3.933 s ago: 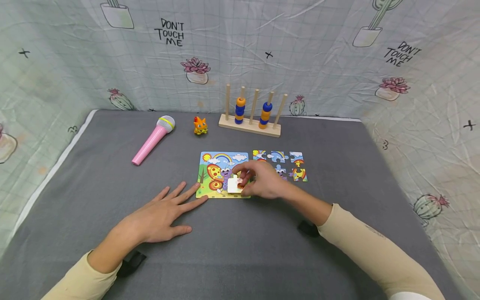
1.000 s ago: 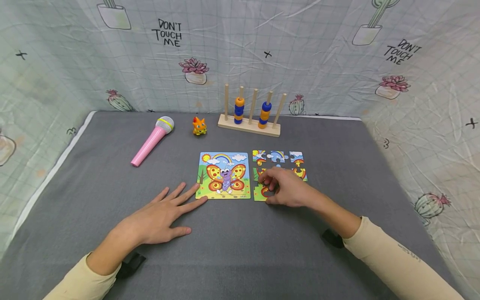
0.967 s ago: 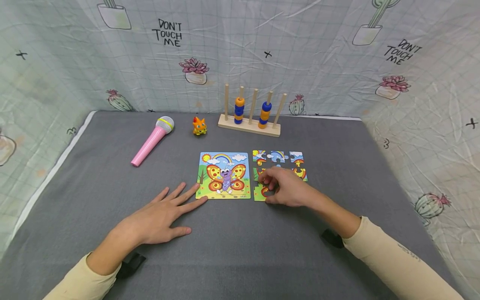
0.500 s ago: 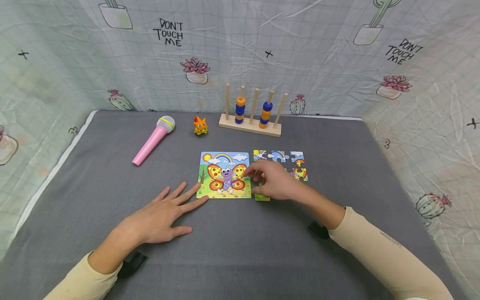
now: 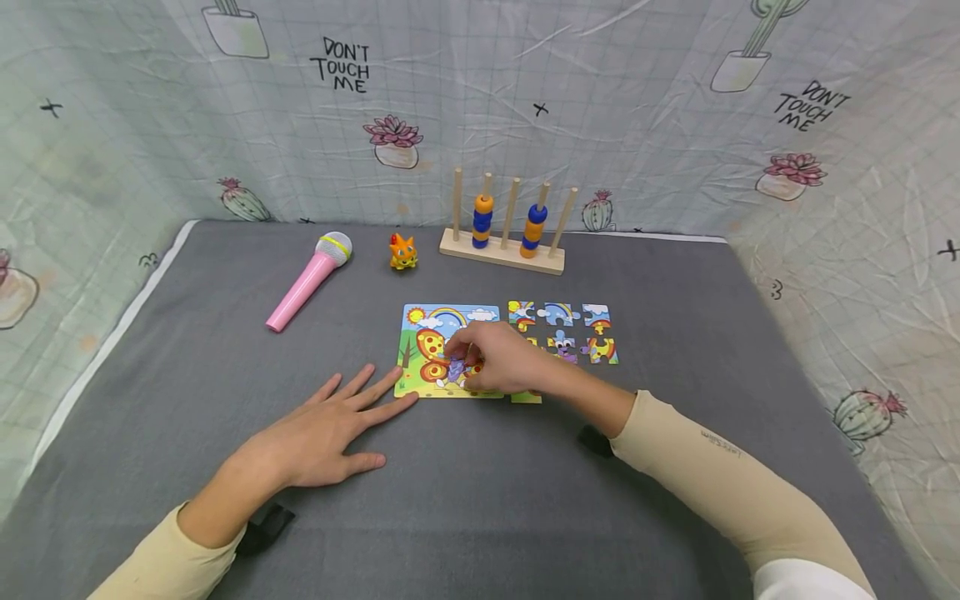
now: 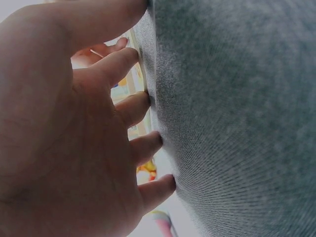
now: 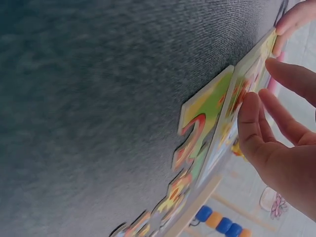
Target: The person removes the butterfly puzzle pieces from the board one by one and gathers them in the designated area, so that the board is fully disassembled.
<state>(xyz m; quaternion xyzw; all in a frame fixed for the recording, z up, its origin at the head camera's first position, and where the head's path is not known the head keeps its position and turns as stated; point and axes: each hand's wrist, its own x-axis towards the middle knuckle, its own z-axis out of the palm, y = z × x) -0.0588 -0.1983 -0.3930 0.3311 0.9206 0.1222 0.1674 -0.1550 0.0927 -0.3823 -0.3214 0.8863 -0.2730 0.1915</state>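
A square butterfly puzzle board [image 5: 411, 383] lies flat on the grey cloth. My left hand [image 5: 318, 433] rests palm down with spread, straight fingers, two fingertips at the board's left edge and lower corner. Over the board's right half hovers my right hand [image 5: 501, 358], fingers bent. In the right wrist view its thumb and fingertips stand apart near the board's surface, with nothing visible between them. Right of the board, several puzzle pieces lie in rows, among them a rainbow piece [image 5: 558, 314] and a green piece with a red swirl [image 7: 210, 106], partly covered by my right hand in the head view.
A pink toy microphone [image 5: 303, 287] lies at the back left. Beside it stands a small orange toy figure [image 5: 402, 252]. A wooden peg stand [image 5: 502, 254] with blue and orange rings is at the back, before a printed cloth wall.
My right hand held a white-backed piece over the board, then was at the lower-left loose piece on the right. It has since moved left over the board. My left hand stayed put.
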